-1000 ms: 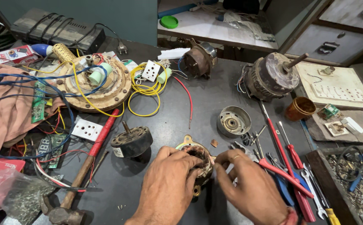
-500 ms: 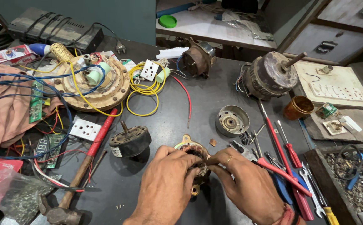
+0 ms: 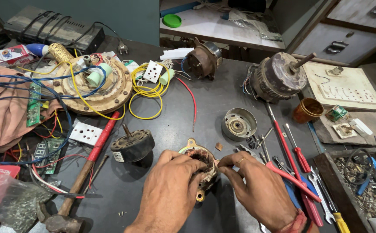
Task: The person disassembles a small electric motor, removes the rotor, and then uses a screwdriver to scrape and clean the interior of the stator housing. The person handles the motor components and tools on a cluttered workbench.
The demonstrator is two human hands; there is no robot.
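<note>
A small motor stator (image 3: 198,156) with copper windings and brass-coloured mounting ears lies on the dark workbench (image 3: 175,121) near its front edge. My left hand (image 3: 170,192) grips the stator from the left, fingers curled over its top. From the right, my right hand (image 3: 259,190) pinches at the windings with thumb and forefinger; a ring shows on one finger. Just left of the stator stands a black rotor (image 3: 132,146) with a short shaft. A silver end cap (image 3: 239,123) with a bearing lies behind and to the right.
Red-handled screwdrivers (image 3: 289,153), pliers and spanners lie right of my right hand. A hammer (image 3: 82,181) with a red handle lies at left. Farther back are a large round fan motor (image 3: 95,84) with yellow wire, two old motors (image 3: 278,77), circuit boards and a box of screws (image 3: 356,181).
Both hands have stayed on the stator. My right hand's fingers have shifted slightly on the windings; nothing else has moved.
</note>
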